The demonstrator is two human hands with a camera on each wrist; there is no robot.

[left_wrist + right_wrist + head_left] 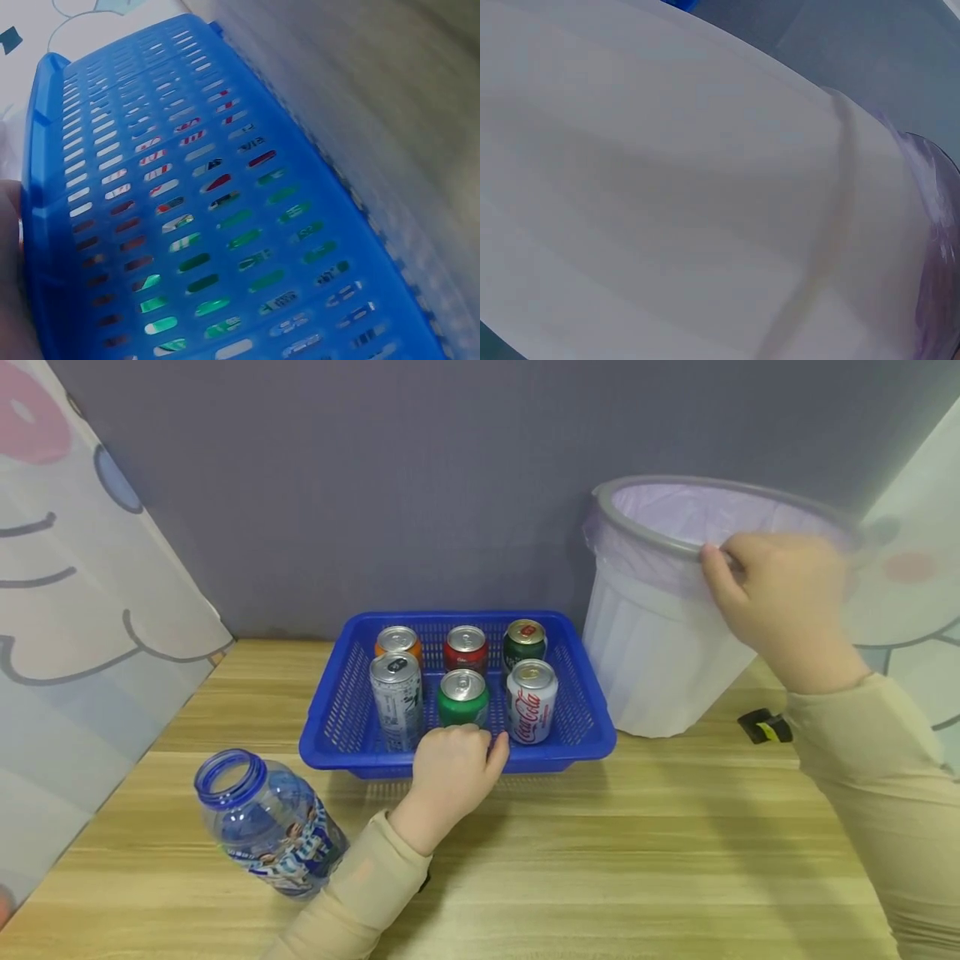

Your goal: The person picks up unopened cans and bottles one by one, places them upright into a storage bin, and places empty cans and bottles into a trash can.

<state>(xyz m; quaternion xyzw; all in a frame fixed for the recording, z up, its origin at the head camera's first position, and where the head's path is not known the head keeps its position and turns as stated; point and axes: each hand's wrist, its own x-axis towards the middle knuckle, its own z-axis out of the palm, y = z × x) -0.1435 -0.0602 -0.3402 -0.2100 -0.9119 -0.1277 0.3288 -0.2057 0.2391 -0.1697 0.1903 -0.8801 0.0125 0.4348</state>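
My left hand (454, 774) grips the front rim of a blue plastic basket (322, 735), fingers curled over it. Several drink cans stand upright inside: among them a white Coca-Cola can (532, 702), a green can (462, 697) and a tall silver can (397, 703). Through the slots of the basket wall (225, 172) the left wrist view shows parts of the cans. My right hand (787, 602) holds the grey rim of a white trash bin (645, 652), which has a purple liner bag (652, 510). In the right wrist view the bin wall (667, 187) fills most of the picture.
A clear blue wide-mouthed plastic bottle (277, 831), uncapped, stands left of my left forearm. A small black and yellow item (765, 727) lies right of the bin on the wooden table (600, 877). A grey panel (375, 485) rises behind, with cartoon-printed sheets at both sides.
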